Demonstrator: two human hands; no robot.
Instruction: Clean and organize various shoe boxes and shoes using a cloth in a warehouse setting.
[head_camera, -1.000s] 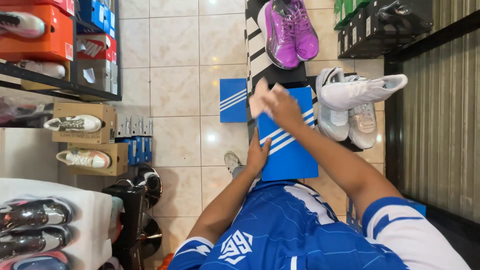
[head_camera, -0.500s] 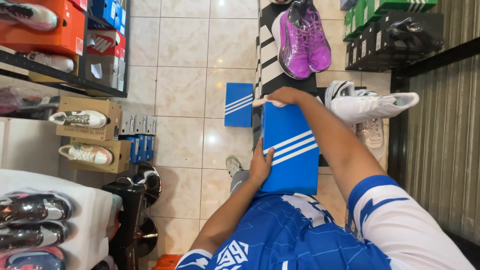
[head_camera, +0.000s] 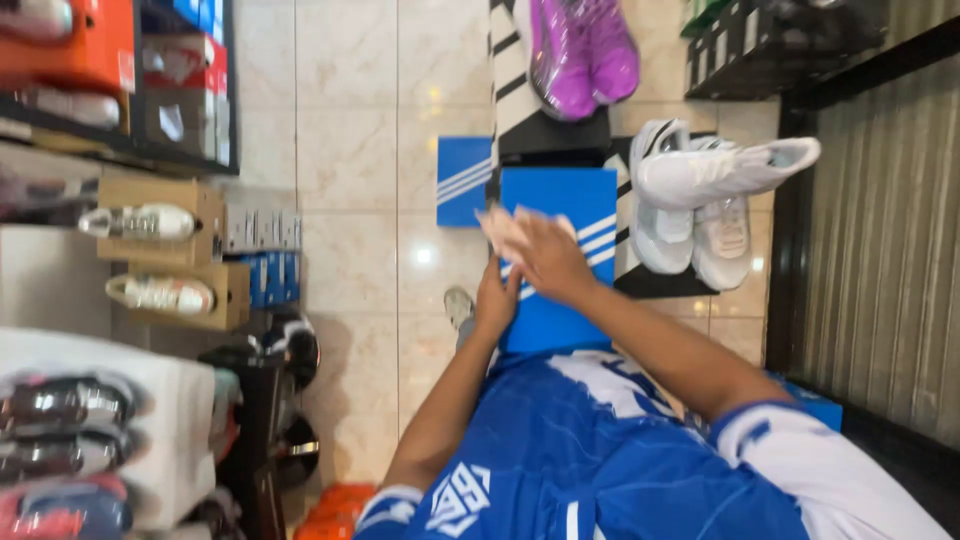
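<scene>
A blue shoe box (head_camera: 566, 205) with white stripes rests on my lap, its lid facing me. My left hand (head_camera: 497, 299) grips the box's left edge. My right hand (head_camera: 545, 257) lies on top of the lid, pressing a pale cloth (head_camera: 498, 227) against it. Both arms reach out from a blue and white jersey.
A second blue box (head_camera: 462, 180) lies on the tiled floor beyond. White sneakers (head_camera: 700, 200) and purple shoes (head_camera: 583, 50) sit on striped and black boxes ahead. Shelves with boxed shoes (head_camera: 150, 220) line the left. A dark slatted wall (head_camera: 880, 250) runs along the right.
My right hand with the cloth slid from the box's far edge down onto the middle of the lid. The left hand stayed on the box's side.
</scene>
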